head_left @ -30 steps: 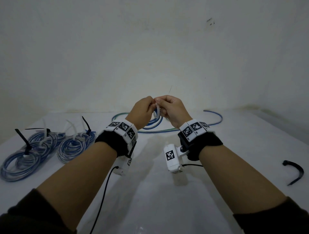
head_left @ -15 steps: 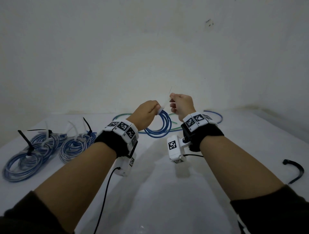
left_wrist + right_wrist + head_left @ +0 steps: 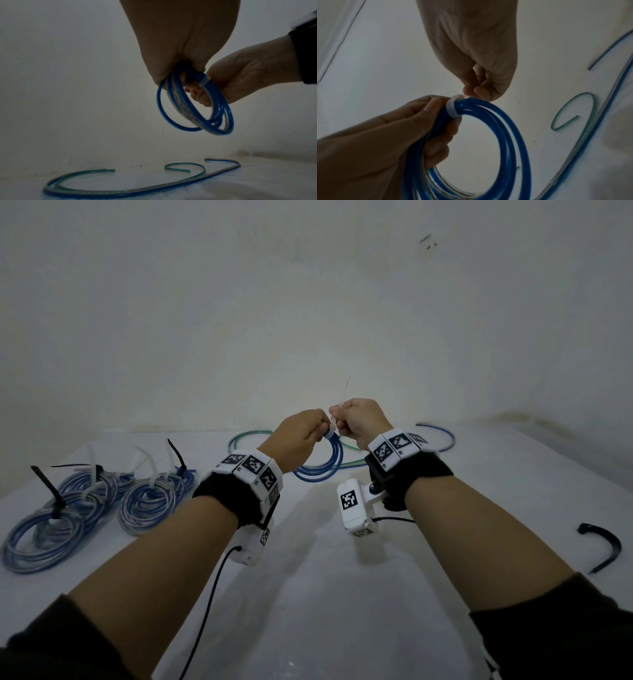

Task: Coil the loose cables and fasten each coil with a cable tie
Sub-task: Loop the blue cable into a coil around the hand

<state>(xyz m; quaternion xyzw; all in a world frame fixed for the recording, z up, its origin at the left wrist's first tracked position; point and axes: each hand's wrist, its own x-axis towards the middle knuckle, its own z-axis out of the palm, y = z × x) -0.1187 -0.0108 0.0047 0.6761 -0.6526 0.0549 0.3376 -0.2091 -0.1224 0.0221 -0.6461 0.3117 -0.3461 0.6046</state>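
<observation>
Head view shows both hands raised at the frame's middle. The left hand (image 3: 301,436) grips the blue coil (image 3: 488,135) beside the white cable tie (image 3: 453,109), and the right hand (image 3: 359,419) pinches the tie's tail just above the coil. The coil looks light and springy, so its loops will probably spread if the grip loosens; holding it right next to the tie seems best. The tie is thin, probably smooth and slippery, so a firm pinch is needed. No brand or readable writing is visible; only square black-and-white markers on the wrist bands (image 3: 253,467).
</observation>
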